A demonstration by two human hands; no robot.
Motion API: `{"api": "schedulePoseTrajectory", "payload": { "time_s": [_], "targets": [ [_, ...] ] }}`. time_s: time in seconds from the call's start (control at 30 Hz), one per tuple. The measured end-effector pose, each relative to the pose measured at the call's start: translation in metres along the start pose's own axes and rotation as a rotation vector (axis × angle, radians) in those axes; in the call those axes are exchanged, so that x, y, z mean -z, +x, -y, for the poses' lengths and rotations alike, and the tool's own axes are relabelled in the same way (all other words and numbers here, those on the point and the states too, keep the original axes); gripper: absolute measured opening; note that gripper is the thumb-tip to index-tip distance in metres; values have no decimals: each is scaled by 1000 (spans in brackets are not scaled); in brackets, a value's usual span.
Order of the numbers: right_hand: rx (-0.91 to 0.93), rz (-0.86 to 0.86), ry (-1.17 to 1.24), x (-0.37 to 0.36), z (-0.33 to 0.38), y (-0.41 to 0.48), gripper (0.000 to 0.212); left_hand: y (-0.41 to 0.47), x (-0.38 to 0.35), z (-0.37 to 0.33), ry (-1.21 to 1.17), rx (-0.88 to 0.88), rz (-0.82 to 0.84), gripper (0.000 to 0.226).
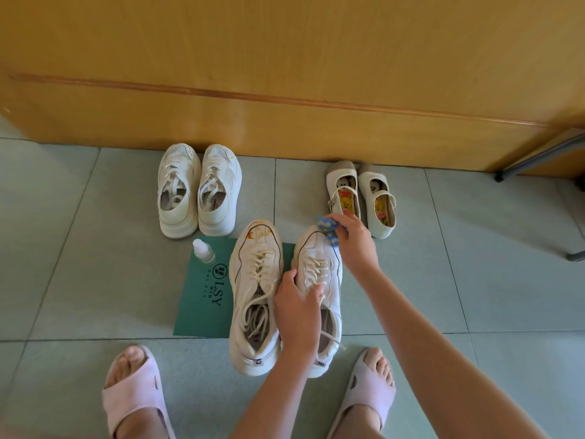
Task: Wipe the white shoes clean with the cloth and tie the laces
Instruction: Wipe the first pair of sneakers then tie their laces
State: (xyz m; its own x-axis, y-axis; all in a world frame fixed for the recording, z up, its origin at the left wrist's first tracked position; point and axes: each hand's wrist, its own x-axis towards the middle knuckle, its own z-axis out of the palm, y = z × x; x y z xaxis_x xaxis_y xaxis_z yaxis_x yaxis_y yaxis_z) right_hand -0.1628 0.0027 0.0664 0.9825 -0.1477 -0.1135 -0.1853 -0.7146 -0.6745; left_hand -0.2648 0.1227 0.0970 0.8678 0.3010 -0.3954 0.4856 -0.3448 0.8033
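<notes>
Two white lace-up shoes stand side by side on a green mat (202, 299), toes pointing away from me. The left shoe (254, 280) has orange-brown stains on its toe and loose laces. My left hand (297, 308) grips the right shoe (319, 264) over its tongue and laces. My right hand (356, 239) presses a blue and yellow cloth (327, 228) against the toe of that right shoe. The right shoe's lace end trails loose near its heel.
A small white dropper bottle (204, 251) stands on the mat's far left corner. Another white sneaker pair (199, 190) and a pair of cream strap shoes (364, 198) sit by the wooden panel (285, 90). My feet in pink slippers (134, 394) flank the shoes. Metal furniture legs (538, 156) are at right.
</notes>
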Motion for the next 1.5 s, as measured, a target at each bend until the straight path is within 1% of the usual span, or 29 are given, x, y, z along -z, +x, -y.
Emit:
{"api": "schedulePoseTrajectory", "payload": {
  "time_s": [0.07, 0.13, 0.2, 0.23, 0.3, 0.33, 0.43, 0.53, 0.57, 0.63, 0.73, 0.77, 0.83, 0.87, 0.93, 1.0, 1.07, 1.17, 1.27, 1.3, 1.37, 1.5],
  "targets": [
    [-59, -2, 0, 6, -4, -8, 36, 0, 0, 1, -9, -15, 1, 54],
    [-138, 14, 59, 9, -10, -18, 35, 1, -1, 2, -5, -33, 1, 52],
    [-219, 22, 166, 9, -12, -26, 23, 1, -1, 3, -2, -48, -8, 51],
    [-270, 15, 256, 9, -10, -28, 17, 1, -2, 4, -1, -50, -11, 51],
    [-327, -40, 346, 10, -4, -25, 30, 2, -2, 4, 3, -40, -9, 51],
    [-329, -61, 329, 10, -1, -22, 32, 2, -2, 3, 1, -31, -6, 51],
    [-316, -72, 268, 9, 11, -15, 12, 2, -1, 1, -3, -13, -1, 51],
    [-260, 9, 168, 4, 15, -14, 34, 2, 0, 1, 1, 1, 1, 50],
    [-246, 2, 135, 2, 14, -15, 34, 2, 0, 1, -3, 4, 3, 50],
    [-228, -51, 119, -3, 13, -18, 27, 2, 0, 2, -16, 1, 10, 49],
    [-218, -153, 193, -9, 22, -15, 21, 2, 1, 1, -19, 6, 14, 50],
    [-201, -175, 191, -12, 27, -11, 21, 2, 1, 0, -18, 9, 13, 51],
    [-155, -167, 156, -22, 37, -3, 21, 2, 1, -1, -6, 13, 10, 54],
    [-106, -133, 128, -27, 43, -1, 19, 2, 1, -2, 2, 16, 6, 54],
    [56, -43, 15, -38, 47, -1, 13, 1, 2, -4, 10, 19, 2, 53],
    [199, 21, -120, -41, 43, -4, 16, 0, 1, -4, 3, 23, -2, 51],
    [293, 94, -126, -39, 38, -8, 18, 0, 0, -4, -8, 24, -9, 50],
    [486, 216, -174, -37, 31, -14, 11, 1, -1, -2, -3, 13, -17, 48],
    [540, 242, -220, -33, 30, -12, 12, 1, -2, -1, -21, 15, -26, 47],
    [536, 222, -225, -30, 31, -8, 11, 1, -2, -1, -26, 22, -27, 49],
    [443, 144, -207, -26, 29, 5, 13, 1, -2, -1, -30, 29, -25, 53],
    [98, -19, -41, -15, 22, 21, 16, 1, -3, 0, -23, 24, -26, 55]
  ]
}}
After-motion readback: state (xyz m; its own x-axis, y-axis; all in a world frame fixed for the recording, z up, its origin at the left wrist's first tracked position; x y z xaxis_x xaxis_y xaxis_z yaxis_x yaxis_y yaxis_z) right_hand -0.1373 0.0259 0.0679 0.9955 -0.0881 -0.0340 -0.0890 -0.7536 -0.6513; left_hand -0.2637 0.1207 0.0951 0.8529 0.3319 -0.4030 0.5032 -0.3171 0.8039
